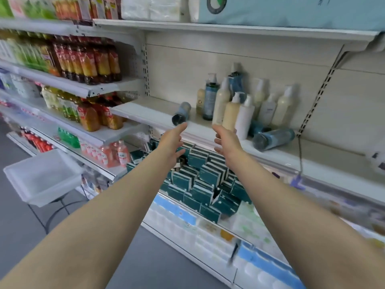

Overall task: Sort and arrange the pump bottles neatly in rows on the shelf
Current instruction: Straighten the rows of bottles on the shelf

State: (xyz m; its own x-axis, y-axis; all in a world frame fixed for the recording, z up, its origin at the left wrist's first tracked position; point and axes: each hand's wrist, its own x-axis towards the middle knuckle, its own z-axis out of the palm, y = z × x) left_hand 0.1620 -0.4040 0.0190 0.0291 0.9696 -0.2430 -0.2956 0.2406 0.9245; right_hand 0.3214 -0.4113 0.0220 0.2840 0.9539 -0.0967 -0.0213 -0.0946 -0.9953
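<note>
Pump bottles (231,105) crowd the middle of the white shelf (145,113) ahead of me, most upright in a loose, uneven bunch against the back panel, cream and white ones in front of a few blue ones. The one my next move turns on, I judge, is the toppled blue bottle (181,113) lying alone to the left of the bunch, its long axis running front to back with the dark base facing me at the shelf's front edge. My left hand (171,140) is nearer: its fingers are spread and empty, the tips just below that base, not clearly touching. My right hand (226,140) is also loose and holding nothing, just in front of the nearest cream bottle (230,113) and white bottle (244,117). Two more blue bottles (273,138) lie on their sides to the right of the group, beyond my right hand. Nothing stands between my left hand and the toppled bottle; bare shelf lies around it. Below the shelf sit stacked teal boxes (200,180), and a white plastic bin (41,176) stands well off to the left.
</note>
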